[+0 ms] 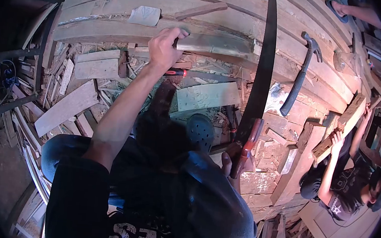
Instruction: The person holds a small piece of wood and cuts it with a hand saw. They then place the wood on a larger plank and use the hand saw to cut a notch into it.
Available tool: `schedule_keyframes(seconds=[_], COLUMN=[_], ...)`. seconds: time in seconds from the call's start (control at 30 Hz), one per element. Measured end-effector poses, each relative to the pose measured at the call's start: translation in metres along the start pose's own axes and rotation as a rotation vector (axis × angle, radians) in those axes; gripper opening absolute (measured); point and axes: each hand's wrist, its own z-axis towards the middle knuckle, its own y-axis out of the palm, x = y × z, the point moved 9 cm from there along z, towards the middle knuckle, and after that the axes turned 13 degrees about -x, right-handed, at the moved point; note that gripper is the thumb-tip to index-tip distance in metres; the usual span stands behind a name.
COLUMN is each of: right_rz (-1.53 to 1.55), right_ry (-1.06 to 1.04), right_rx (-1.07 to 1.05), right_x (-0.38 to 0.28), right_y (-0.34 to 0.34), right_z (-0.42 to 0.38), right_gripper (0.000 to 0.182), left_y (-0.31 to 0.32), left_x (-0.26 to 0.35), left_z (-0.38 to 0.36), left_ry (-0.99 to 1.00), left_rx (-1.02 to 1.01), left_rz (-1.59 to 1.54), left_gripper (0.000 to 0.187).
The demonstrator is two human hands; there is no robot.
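Observation:
My right hand (229,165) is wrapped round the red-brown handle of a handsaw (265,57), whose long dark blade points up and away. My left hand (164,47) is closed at the near edge of the thick planks, with a small dark thing at its fingers that I cannot make out. A pale wooden strip (213,49) stretches from those fingers to the right, toward the saw blade. Right of the blade, a claw hammer (301,74) lies on the planks. A red-and-black handled tool (176,72) rests among the scraps below my left hand.
Wide planks (117,24) span the far side, bearing a paper-like scrap (145,16) and a short stick (201,11). Offcuts (70,107) and shavings litter the floor. At right, a co-worker (349,180) holds a wooden block (343,127) with both hands. Another person's foot (341,10) shows at upper right.

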Motion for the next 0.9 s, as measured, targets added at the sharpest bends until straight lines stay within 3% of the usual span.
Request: schedule_keyframes(seconds=[0.63,0.83,0.9], right_rz=[0.017,0.018,0.017], right_ry=[-0.003,-0.003,-0.002], right_rx=[-0.025,-0.027,-0.026], right_x=[-0.005,-0.006,-0.006], right_y=[0.001,0.002,0.001], right_z=[0.001,0.0,0.001], right_gripper=[0.022,0.022,0.022], left_y=[0.005,0.002,-0.005], left_x=[0.0,-0.003,0.009], left_z=[-0.003,0.001,0.007], left_ry=[0.045,-0.019,0.013], left_rx=[-0.037,-0.059,-0.058], left_rz=[0.03,-0.015,-0.005], left_gripper=[0.022,0.035,0.025])
